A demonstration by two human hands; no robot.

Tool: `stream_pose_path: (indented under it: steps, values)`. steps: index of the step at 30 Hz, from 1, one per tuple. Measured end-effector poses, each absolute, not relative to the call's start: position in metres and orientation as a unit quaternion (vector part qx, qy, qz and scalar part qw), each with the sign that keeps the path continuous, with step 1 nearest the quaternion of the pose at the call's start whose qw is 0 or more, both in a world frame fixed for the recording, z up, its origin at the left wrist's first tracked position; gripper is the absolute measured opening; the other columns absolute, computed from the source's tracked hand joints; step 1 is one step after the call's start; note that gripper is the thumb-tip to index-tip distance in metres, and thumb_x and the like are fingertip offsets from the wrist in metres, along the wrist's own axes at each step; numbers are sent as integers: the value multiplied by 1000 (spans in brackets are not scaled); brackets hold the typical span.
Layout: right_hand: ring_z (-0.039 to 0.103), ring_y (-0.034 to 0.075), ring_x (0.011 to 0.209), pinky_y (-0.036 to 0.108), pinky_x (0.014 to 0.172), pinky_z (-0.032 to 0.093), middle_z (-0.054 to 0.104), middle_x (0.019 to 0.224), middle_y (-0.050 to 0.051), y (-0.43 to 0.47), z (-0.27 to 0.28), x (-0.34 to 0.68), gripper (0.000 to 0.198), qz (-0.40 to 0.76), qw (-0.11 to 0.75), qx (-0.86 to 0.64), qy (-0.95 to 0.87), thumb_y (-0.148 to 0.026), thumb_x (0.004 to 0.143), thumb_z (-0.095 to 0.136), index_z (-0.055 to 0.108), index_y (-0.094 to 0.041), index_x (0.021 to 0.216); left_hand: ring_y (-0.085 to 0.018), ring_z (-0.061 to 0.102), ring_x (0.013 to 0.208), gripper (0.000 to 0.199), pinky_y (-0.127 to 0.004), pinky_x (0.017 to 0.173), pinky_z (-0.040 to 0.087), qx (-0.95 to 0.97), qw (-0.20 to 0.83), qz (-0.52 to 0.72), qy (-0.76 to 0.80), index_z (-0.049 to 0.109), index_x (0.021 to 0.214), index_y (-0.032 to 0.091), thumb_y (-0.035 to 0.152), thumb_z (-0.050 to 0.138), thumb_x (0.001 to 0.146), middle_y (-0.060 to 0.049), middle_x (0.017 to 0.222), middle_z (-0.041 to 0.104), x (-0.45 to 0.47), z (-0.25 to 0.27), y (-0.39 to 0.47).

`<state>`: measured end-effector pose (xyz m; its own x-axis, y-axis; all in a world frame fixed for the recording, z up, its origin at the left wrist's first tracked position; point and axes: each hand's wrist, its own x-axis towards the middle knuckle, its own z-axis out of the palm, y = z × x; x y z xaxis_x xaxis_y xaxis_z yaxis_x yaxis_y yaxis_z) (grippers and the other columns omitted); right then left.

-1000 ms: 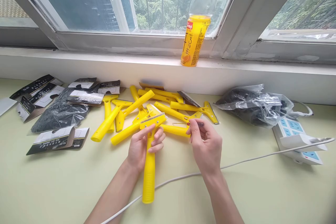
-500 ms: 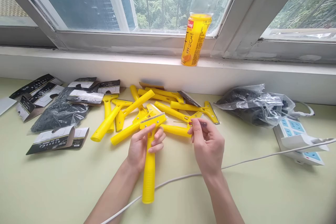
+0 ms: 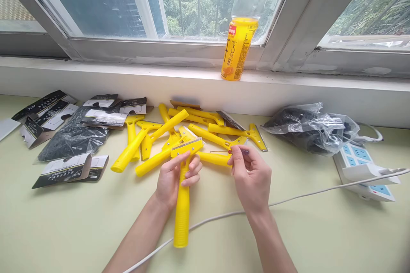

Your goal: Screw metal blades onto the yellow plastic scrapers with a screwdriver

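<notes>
My left hand grips a yellow plastic scraper by the upper handle, its metal-edged head pointing away from me. My right hand pinches a small thin screwdriver with a reddish grip; its fine shaft points left toward the scraper head, a short gap apart. Behind both hands lies a pile of several more yellow scrapers on the pale green table.
Black plastic bags and printed cardboard sleeves lie at the left. Another bagged dark bundle and a white power strip sit at the right. A white cable crosses under my right wrist. An orange drink bottle stands on the windowsill.
My right hand shifted slightly with the screwdriver, first a little right, then back left. The left hand and its scraper stayed put.
</notes>
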<state>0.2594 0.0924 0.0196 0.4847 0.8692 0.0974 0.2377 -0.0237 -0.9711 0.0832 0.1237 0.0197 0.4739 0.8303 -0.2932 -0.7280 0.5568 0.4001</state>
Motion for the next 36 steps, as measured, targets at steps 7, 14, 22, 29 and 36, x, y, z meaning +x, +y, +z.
stream_pose_path:
  steps: [7,14,22,29,36]
  values:
    - [60,10,61,19,57,48,67,74,2,93,20,260,36,271,554,-662,-427,-52,95,62,69,-17,97,-7,34,55,6,-11,38,32,115,851,456,235,58,92,11,15,55,96,-2,72,42,83,21,124]
    - [60,9,63,19,58,46,68,77,2,93,17,261,35,273,558,-658,-426,-52,96,61,69,-19,101,-7,34,56,7,-11,39,31,115,849,458,237,57,91,11,15,55,96,-2,72,42,84,21,124]
    - [59,9,62,20,57,46,69,79,4,93,16,260,37,268,563,-655,-426,-52,96,61,69,-17,102,-7,34,55,9,-11,39,32,114,850,456,238,56,89,10,15,55,96,-2,72,42,84,20,125]
    - [60,9,64,19,56,45,68,80,3,93,18,259,36,271,571,-651,-421,-53,96,61,69,-18,102,-7,34,55,8,-11,38,32,114,851,455,238,57,90,11,15,55,96,-2,71,41,83,21,124]
    - [60,9,65,19,56,47,68,80,2,92,18,259,33,264,571,-650,-426,-51,96,62,69,-19,101,-7,34,55,7,-11,38,32,112,851,454,238,58,90,11,15,55,95,-2,71,43,84,21,124]
